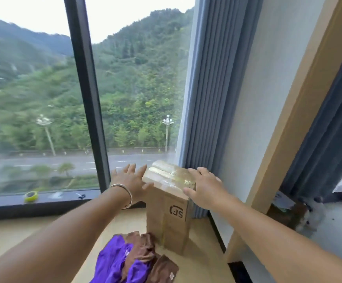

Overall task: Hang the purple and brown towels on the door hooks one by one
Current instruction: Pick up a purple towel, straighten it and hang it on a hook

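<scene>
A view from a person's head looks down two bare forearms that reach from the bottom corners toward the middle of the frame. Both hands meet at a tall cardboard box (169, 213) standing upright on a pale wooden floor (33, 231), just right of center; its top is sealed with shiny clear tape and a black logo is printed on its front. The left hand (131, 180), with a thin silver bracelet (125, 194) at the wrist, lies against the box's upper left edge, fingers straight and spread, gripping nothing. The right hand (203, 185) rests on the box's upper right corner, fingers relaxed and lightly bent over the taped top, thumb against the front edge, not closed around it. At the bottom center of the frame, on the floor in front of the box, the purple towel (115, 262) and the brown towel (145, 254) lie crumpled together in one heap, neither hand touching them. A large window (33, 88) fills the upper left, showing green hills and a road. On its dark sill at lower left sit a yellow-green roll (31, 196) and small scissors (81, 196). Blue-grey curtains (208, 88) hang right of the window, beside a white wall and a wooden frame (300, 99).
</scene>
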Action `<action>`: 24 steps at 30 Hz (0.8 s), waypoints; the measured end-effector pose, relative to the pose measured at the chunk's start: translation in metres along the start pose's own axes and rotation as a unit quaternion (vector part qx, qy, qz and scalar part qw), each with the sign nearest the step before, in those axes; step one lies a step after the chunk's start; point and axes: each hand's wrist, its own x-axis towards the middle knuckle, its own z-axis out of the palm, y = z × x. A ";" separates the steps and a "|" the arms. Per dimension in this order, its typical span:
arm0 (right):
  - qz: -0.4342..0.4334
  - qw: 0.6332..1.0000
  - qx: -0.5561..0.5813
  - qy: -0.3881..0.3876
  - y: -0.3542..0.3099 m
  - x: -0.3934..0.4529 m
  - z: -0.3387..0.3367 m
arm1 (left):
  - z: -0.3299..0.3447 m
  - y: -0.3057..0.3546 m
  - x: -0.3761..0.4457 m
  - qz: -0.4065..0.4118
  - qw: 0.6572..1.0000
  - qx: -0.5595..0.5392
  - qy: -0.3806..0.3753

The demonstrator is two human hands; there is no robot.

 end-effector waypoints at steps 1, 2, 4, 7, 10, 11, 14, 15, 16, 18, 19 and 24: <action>-0.019 1.000 0.003 -0.011 -0.002 0.016 0.007 | 0.003 -0.011 0.001 -0.023 1.000 0.006 -0.004; -0.038 0.999 0.004 -0.023 -0.004 0.032 0.014 | 0.006 -0.022 0.000 -0.047 0.999 0.011 -0.009; -0.072 0.996 -0.002 -0.045 -0.009 0.060 0.031 | 0.014 -0.040 -0.004 -0.092 0.995 0.018 -0.028; -0.102 0.991 0.001 -0.081 -0.021 0.089 0.056 | 0.031 -0.062 -0.011 -0.140 0.988 0.021 -0.056; -0.130 0.985 0.010 -0.111 -0.033 0.109 0.084 | 0.058 -0.082 -0.008 -0.181 0.980 0.026 -0.082; -0.138 0.983 0.009 -0.122 -0.036 0.117 0.094 | 0.068 -0.088 -0.004 -0.189 0.977 0.031 -0.093; -0.147 0.978 -0.004 -0.147 -0.042 0.144 0.127 | 0.098 -0.106 0.018 -0.192 0.974 0.047 -0.113; -0.145 0.978 -0.011 -0.151 -0.043 0.153 0.138 | 0.109 -0.110 0.027 -0.189 0.974 0.042 -0.115; -0.141 0.978 -0.017 -0.152 -0.044 0.162 0.151 | 0.123 -0.114 0.037 -0.184 0.976 0.032 -0.117; -0.132 0.978 -0.026 -0.159 -0.043 0.180 0.184 | 0.155 -0.122 0.057 -0.170 0.977 0.001 -0.125; -0.128 0.977 -0.029 -0.169 -0.042 0.186 0.203 | 0.176 -0.125 0.064 -0.163 0.978 -0.017 -0.133; -0.126 0.968 -0.053 -0.210 -0.033 0.211 0.321 | 0.307 -0.139 0.071 -0.144 0.972 -0.060 -0.176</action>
